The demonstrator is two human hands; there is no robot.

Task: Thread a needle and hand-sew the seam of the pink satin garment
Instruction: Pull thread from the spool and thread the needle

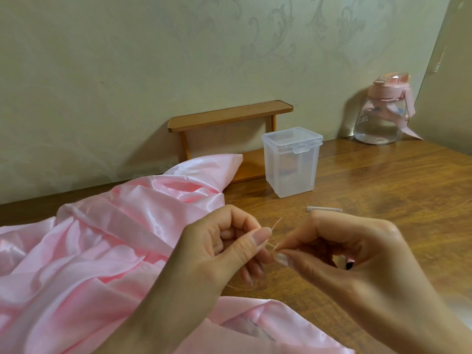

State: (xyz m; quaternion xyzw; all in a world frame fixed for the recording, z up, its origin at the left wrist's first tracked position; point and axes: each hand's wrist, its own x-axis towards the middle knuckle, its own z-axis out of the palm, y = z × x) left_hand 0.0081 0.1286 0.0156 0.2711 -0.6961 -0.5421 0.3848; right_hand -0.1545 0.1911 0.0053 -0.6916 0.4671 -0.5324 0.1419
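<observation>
Both hands up in front, wrists angled inward, fingertips nearly meeting. Left hand (224,251): thumb pressed against index in a pinch, other fingers curled into the palm. Right hand (352,254): thumb and index pinched tip to tip, pointing at the left thumb, remaining fingers tucked under. Whether the two hands actually touch is hard to tell from this angle.

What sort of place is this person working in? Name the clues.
Probably a home desk against a wall: patterned wallpaper, a small wooden desk shelf and a pink water bottle on a wooden tabletop.
</observation>
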